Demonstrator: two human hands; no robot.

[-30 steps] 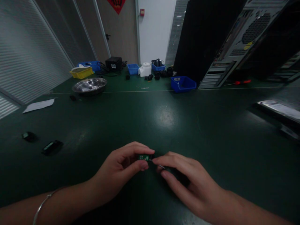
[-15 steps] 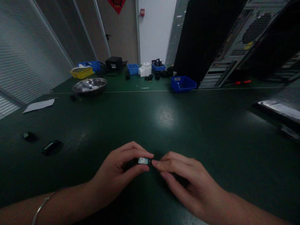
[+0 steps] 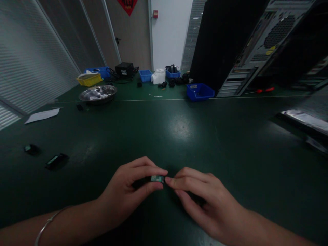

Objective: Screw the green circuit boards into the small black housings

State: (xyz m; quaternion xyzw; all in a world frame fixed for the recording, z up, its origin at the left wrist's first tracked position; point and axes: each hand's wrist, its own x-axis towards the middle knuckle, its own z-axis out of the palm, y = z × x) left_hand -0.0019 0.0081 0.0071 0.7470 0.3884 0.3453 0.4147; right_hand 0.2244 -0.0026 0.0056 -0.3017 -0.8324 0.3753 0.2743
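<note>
My left hand [image 3: 137, 182] is closed, pinching a small green circuit board [image 3: 157, 178] with dark edges between thumb and fingers just above the table. The board's lit face points toward me, and its left end disappears into the grip. From the right, my right hand [image 3: 205, 196] reaches in with its index fingertip at the board's right end, touching or nearly so. Its fingers are bent together with the thumb close under them. Whether a small part sits between them is hidden.
Two small black parts, one nearer [image 3: 56, 160] and one farther [image 3: 31, 149], lie on the green table [image 3: 143, 130] at left. Farther back are a metal bowl [image 3: 84, 99], a yellow tray [image 3: 89, 80] and a blue bin [image 3: 201, 96]. A computer case [image 3: 238, 82] stands right.
The board has tilted slightly in my left fingers, and its face now looks greener and less bright. Both hands stay almost in place, a few pixels lower.
</note>
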